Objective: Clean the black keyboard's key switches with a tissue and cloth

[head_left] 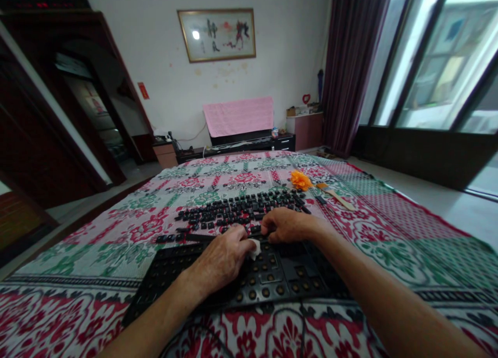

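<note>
A black keyboard base (288, 277) with its keycaps off lies on the patterned cloth in front of me. My left hand (220, 259) rests on it, fingers closed on a small white wipe (254, 249). My right hand (286, 225) is curled at the base's far edge, fingertips pinched together; what they hold is hidden. Beyond the hands, several loose black keycaps (241, 210) are laid out in rows on the cloth.
A floral red, green and white cloth (116, 244) covers the surface. An orange flower-like thing (300, 180) and a thin tool with an orange tip (336, 194) lie at the far right of the keycaps. A low cabinet with a pink cover (238, 116) stands by the wall.
</note>
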Motion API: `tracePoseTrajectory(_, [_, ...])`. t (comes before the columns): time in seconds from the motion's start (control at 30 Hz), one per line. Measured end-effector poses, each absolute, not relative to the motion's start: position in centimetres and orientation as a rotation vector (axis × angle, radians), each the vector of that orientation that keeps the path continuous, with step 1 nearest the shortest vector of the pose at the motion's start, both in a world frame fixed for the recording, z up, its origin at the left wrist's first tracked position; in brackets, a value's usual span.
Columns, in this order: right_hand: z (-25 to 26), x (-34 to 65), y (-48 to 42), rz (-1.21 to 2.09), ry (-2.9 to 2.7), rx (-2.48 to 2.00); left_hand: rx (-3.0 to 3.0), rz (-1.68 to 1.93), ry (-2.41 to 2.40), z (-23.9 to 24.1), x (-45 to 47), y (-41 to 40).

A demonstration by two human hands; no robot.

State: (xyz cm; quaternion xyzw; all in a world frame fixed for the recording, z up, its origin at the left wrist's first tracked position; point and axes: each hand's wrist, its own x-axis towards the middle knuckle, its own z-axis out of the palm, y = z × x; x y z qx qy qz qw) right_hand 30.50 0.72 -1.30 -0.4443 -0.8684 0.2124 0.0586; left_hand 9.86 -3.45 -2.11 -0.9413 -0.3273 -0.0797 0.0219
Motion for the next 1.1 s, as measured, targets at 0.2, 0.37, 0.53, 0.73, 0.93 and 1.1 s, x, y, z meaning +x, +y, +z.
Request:
tracePoseTrajectory(0.2, [-0.9, 30.2, 0.4, 0.617, -2.547, -1.562, -2.900, -0.139, -1.005, -1.8, 9.5, -3.9])
tracePoseTrajectory(0.37, [-0.3, 29.9, -0.1, 0.549, -2.562, -1.637, -2.918, -0.104, -1.036, -1.4, 8.9, -3.9])
tracePoseTrajectory(0.53, [-0.1, 29.9, -0.3, 0.507, -2.593, -1.588, -2.920, -0.098, -1.038, -1.6, 9.2, -3.8])
tracePoseTrajectory(0.73, [0.1, 30.1, -0.4, 0.595, -2.581, -1.526, -2.931, 0.005, -1.063, -0.8, 8.0, -3.7])
tracePoseTrajectory(0.93, [-0.1, 30.2, -0.2, 0.636, -2.560, -1.545, -2.905, -0.019, -1.144, -0.8, 7.7, -3.6])
tracePoseTrajectory(1.1, [-0.3, 30.2, -0.2, 0.613, -2.580, -1.519, -2.900, -0.060, -1.102, -1.3, 9.1, -3.8])
